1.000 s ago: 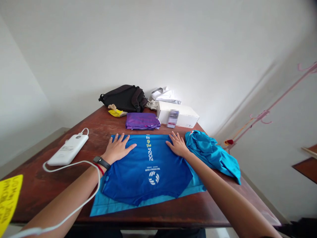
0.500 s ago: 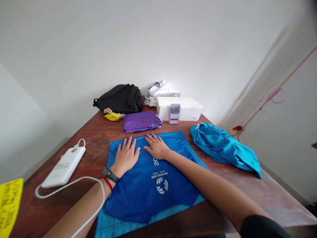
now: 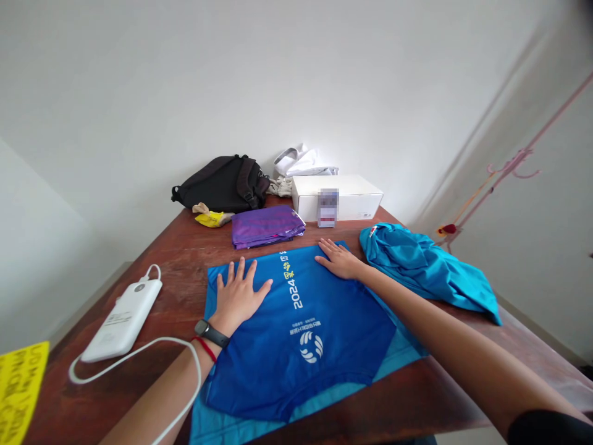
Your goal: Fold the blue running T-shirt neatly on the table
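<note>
A blue shirt [image 3: 273, 364] with white and yellow print lies spread on the wooden table, its lighter blue layer showing along the near edge. My left hand [image 3: 236, 296] rests flat on the shirt's left part, fingers spread. On the far right part of the shirt lies my right hand [image 3: 340, 261], palm down with fingers stretched out. Neither hand grips anything. To the right of the shirt is a crumpled turquoise garment [image 3: 421, 266]. Beyond the shirt's far edge sits a folded purple garment [image 3: 266, 227].
A white power bank [image 3: 123, 321] lies at left, its white cable [image 3: 152, 340] looping over my left forearm. A black backpack [image 3: 217, 185], a yellow packet [image 3: 210, 219], a white box [image 3: 343, 191] and a badge [image 3: 328, 210] stand along the back. A pink rack [image 3: 514, 162] is at right.
My right hand has slid to the right across the shirt, uncovering more of the print. The shirt's right side looks more spread out. My left hand stays on the left part, fingers wider apart.
</note>
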The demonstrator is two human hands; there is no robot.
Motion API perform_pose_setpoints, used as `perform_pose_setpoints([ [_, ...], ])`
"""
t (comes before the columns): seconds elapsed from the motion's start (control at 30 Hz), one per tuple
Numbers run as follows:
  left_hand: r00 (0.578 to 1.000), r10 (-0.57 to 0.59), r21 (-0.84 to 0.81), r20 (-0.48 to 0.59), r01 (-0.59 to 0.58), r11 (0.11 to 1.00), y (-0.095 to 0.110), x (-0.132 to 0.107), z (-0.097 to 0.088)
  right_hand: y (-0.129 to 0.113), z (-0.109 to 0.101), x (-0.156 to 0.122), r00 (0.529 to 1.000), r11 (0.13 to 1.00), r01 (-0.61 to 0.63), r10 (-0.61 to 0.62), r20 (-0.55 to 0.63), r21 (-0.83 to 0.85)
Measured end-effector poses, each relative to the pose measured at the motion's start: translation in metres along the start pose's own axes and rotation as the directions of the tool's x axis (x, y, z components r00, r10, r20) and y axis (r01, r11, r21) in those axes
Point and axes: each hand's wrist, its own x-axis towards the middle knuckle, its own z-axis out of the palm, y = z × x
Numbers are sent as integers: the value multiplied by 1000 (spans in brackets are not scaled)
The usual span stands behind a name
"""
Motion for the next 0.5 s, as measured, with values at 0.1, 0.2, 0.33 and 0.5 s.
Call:
perform_pose_setpoints([
  [0.1, 1000, -4, 12, 10, 4, 1000, 1, -1, -2, 15, -3, 0, 1000, 1000, 7, -7, -8, 24],
  [0.2, 1000, -1, 22, 5, 1, 1000, 1, -1, -1, 23, -3, 1, 1000, 998, 11, -10, -20, 59],
  [0.33, 1000, 15, 30, 1, -15, 999, -5, 0, 2, 32, 3, 2, 990, 991, -11, 29, -137, 130],
  [0.5, 999, 24, 60, 21, -26, 998, -14, 1, 3, 43, 11, 3, 954, 974, -66, 125, -273, 216],
])
